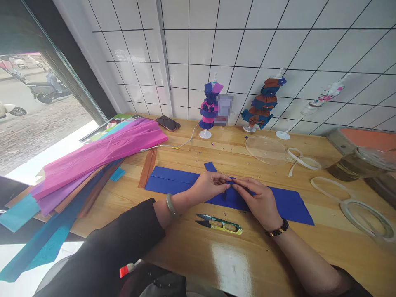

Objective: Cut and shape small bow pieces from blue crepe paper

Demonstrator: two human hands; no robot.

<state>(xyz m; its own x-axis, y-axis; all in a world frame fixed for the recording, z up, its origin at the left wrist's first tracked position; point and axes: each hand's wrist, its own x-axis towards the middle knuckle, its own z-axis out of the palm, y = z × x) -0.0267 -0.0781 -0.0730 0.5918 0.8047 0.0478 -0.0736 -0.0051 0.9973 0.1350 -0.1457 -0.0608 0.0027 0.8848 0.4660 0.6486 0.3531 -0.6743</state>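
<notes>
Fingers of left hand [208, 186] and right hand [261, 201] pinched, tips nearly meeting, on a small blue piece [230, 182] over the blue strip [173, 177], which lies across mid-table, ends toward the left and right edges; whether the tips touch each other, cannot tell. Likely risk: the piece is small and mostly hidden by the fingers, so uneven pull could crease or tear it, or a loose pinch could let it slip askew. Lesser risk: the snips [220, 225] lie between strip and near edge of table [272, 264], blades toward left forearm, so a careless drop of that arm could nudge or catch them.
</notes>
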